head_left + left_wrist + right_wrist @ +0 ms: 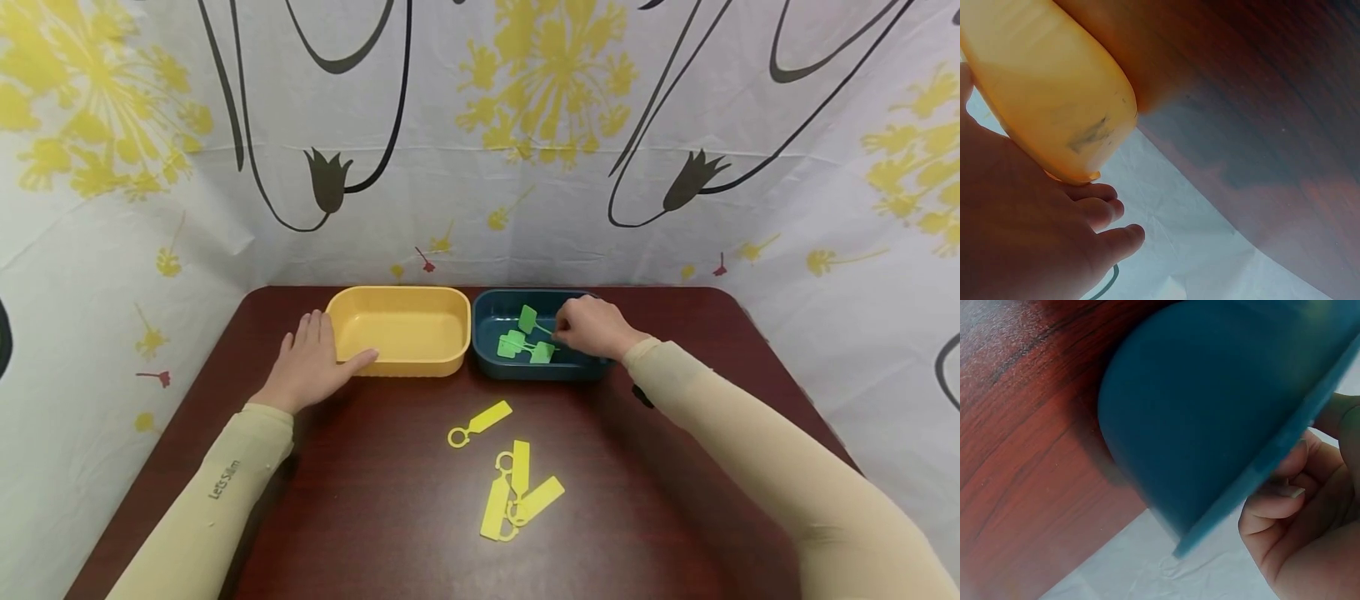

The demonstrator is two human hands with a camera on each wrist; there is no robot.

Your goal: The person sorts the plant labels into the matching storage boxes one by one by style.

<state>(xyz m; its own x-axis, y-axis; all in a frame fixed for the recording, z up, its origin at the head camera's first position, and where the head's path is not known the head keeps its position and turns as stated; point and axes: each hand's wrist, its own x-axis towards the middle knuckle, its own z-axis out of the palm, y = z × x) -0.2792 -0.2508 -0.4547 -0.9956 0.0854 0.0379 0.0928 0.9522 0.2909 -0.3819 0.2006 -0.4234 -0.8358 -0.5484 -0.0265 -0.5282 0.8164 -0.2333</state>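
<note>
Yellow tags (521, 468) are lying on the table (390, 500), the left hand (311, 365) is resting straight-fingered against the yellow tray (416, 367), and the right hand (595, 326) is pinching a green tag (528, 319) in the blue tray (525, 370), seemingly sorting, probably needing release next.

The person's cream-sleeved left arm (198, 512) reaches forward, its bare left hand (313, 360) straight-fingered, thumb (362, 362) spread; the cream-sleeved right arm (757, 458) angles inward, its bare right hand (596, 327) curled.
</note>
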